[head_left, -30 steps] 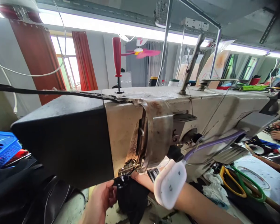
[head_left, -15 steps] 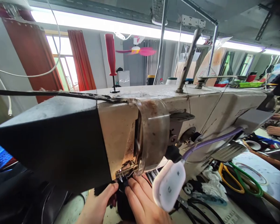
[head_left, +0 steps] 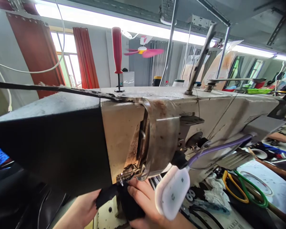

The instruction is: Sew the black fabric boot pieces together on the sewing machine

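A sewing machine (head_left: 124,127) with a black end cover spans the view. Black fabric (head_left: 128,203) lies under its needle area. My right hand (head_left: 145,197) rests on this fabric beside the presser foot (head_left: 121,183), fingers together and pressed on the cloth. Lower left, my left hand (head_left: 83,206) is at a black strip of cloth (head_left: 107,195) that reaches toward the foot; its fingertips are mostly hidden behind the cloth and machine cover. A white lamp (head_left: 173,192) on a purple flexible neck hangs over my right hand.
A red screwdriver (head_left: 117,51) stands upright on the machine. To the right lie yellow-handled scissors (head_left: 235,187), green handles (head_left: 255,192) and crumpled white material (head_left: 216,194). Another person's arm (head_left: 281,138) shows at the far right. Dark material (head_left: 11,200) fills the lower left.
My left hand has moved left, away from the presser foot, and the black strip now shows beside it. My right hand stays near the foot. The view has shifted slightly.
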Motion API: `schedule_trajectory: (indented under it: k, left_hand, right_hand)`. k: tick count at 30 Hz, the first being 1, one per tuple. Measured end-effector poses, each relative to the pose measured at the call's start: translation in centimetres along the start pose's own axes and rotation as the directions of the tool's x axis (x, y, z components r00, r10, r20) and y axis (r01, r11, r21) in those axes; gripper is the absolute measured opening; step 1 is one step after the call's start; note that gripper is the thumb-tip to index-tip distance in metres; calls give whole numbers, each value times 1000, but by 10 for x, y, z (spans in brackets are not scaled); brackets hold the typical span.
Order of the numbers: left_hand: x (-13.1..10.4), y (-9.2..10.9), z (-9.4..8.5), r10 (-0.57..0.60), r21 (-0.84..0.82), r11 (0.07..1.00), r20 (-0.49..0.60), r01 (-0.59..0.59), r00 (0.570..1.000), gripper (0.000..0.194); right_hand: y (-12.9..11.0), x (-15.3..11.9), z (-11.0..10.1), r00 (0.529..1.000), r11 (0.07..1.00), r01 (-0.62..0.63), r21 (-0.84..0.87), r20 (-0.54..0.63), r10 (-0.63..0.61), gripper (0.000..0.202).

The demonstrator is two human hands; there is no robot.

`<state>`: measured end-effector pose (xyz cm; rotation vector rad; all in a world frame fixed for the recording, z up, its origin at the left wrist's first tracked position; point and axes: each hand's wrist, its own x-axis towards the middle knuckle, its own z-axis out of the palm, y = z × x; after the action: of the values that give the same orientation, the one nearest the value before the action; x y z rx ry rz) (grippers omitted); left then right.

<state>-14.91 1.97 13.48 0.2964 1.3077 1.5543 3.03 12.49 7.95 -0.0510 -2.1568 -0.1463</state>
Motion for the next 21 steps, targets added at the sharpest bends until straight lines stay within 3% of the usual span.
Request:
schedule_trajectory:
  k: [4, 7, 11, 16, 21]
  left_hand:
    - [-10, 2, 7, -112, 59, 992, 27, 111, 993, 18]
    - [-16, -5, 8, -4, 38, 999, -2, 4, 1000, 23]
    - [-15, -20, 8, 143, -68, 987, -64, -147, 988, 30]
    - [-12, -30, 12, 199, -113, 971, -114, -212, 973, 33]
    - [-18, -32, 24, 235, -159, 950, -202, -269, 951, 35]
  right_hand:
    - [5, 5, -16, 973, 974, -188, 126, 158, 167, 50]
    - [12, 10, -23, 966, 978, -167, 129, 220, 136, 50]
    - [9, 16, -34, 985, 997, -79, 4, 153, 77, 45]
    - [-6, 25, -51, 959, 978, -202, -52, 192, 208, 36]
    - [0, 33, -59, 941, 972, -226, -62, 245, 235, 34]
